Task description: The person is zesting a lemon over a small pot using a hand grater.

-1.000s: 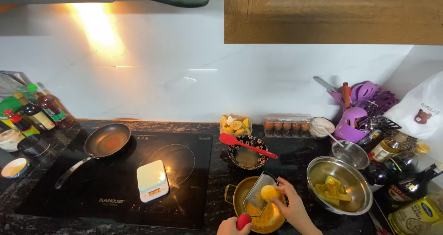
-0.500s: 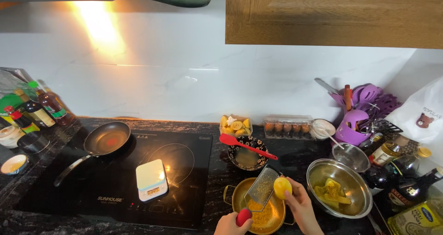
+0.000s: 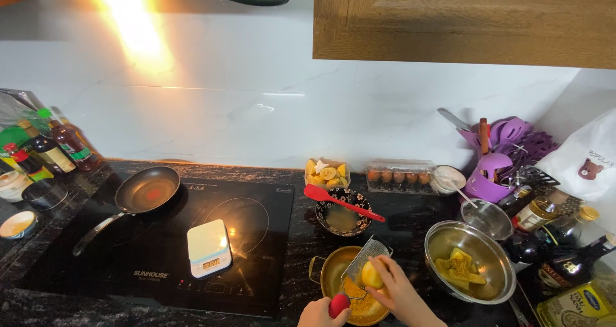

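At the bottom edge my left hand (image 3: 319, 313) grips the red handle (image 3: 339, 304) of a metal grater (image 3: 363, 263) that leans over a small gold pot (image 3: 328, 270). My right hand (image 3: 401, 295) presses a yellow lemon (image 3: 371, 275) against the grater's face. Yellow zest lies heaped in the pot under the grater. Both wrists are cut off by the frame edge.
A steel bowl (image 3: 498, 287) with lemon peels stands to the right. Behind the pot sit a patterned bowl (image 3: 333, 203) with a red spatula (image 3: 340, 198), a tub of lemon halves (image 3: 327, 173) and an egg carton (image 3: 398, 175). A kitchen scale (image 3: 208, 247) and frying pan (image 3: 146, 189) rest on the black hob; bottles crowd both sides.
My right hand has slid the lemon down the grater toward the pot, after lifting it up half a second ago. My left hand keeps hold of the red handle.
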